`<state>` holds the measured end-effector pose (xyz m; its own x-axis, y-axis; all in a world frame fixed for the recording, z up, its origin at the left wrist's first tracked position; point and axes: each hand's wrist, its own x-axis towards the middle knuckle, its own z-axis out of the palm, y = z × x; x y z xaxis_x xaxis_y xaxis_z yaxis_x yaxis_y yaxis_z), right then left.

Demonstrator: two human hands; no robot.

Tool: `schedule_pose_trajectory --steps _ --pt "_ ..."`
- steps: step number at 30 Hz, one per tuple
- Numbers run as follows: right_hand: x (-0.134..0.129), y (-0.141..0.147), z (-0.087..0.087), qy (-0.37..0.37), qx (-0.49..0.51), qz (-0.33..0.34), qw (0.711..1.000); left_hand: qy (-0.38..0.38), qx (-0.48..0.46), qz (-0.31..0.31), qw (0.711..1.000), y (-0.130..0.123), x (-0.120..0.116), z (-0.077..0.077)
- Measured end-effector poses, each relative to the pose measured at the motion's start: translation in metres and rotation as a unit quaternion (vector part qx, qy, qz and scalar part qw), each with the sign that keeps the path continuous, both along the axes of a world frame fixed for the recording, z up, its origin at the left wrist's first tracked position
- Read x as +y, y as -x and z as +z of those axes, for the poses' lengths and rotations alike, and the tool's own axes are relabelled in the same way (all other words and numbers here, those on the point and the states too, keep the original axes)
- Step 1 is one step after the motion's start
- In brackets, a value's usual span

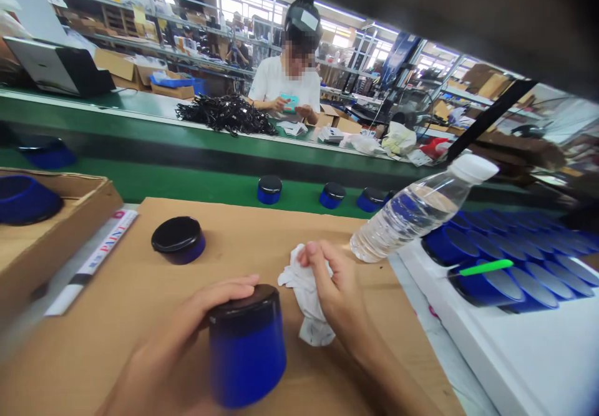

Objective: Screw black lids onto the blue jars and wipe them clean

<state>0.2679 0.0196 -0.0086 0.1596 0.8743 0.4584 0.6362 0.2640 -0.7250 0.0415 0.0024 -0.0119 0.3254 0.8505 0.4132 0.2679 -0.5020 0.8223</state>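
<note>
My left hand (187, 316) is wrapped round a blue cylindrical housing with a glossy black top (248, 347), slightly tilted above the cardboard sheet. Its fingers lie over the black top and its thumb side is hidden. To the right, my right hand (337, 279) is closed on a crumpled white cloth (316, 328), whose loose end hangs down towards the cardboard. A small gap separates the cloth from the blue housing. Farther back on the cardboard (243, 235) sits a similar black-topped blue housing (178, 241).
A water bottle (407, 216) leans at the right, beside a white foam tray (444, 297) with several blue housings and a green-handled tool (486, 267). A paint marker (93, 260) and cardboard box (88, 207) are left. More housings (270, 189) sit on the green conveyor; a co-worker (287, 79) sits beyond.
</note>
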Motion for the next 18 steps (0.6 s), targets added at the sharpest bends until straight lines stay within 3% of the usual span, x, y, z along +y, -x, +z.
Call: schedule_pose_trajectory --steps 5,10,14,18 --pt "0.021 0.009 0.000 0.036 -0.086 -0.005 0.996 0.044 -0.110 0.039 0.992 -0.009 -0.007 0.007" --pt "0.099 0.025 0.008 0.132 -0.151 0.020 0.979 0.026 -0.141 0.027 0.989 -0.009 -0.007 0.017" --pt "0.164 0.023 0.010 0.155 -0.166 0.034 0.973 0.033 -0.130 -0.014 0.991 -0.002 -0.003 0.019" --pt "0.181 0.024 0.013 0.142 -0.169 0.055 0.974 0.013 -0.099 -0.034 0.994 0.003 0.004 0.018"
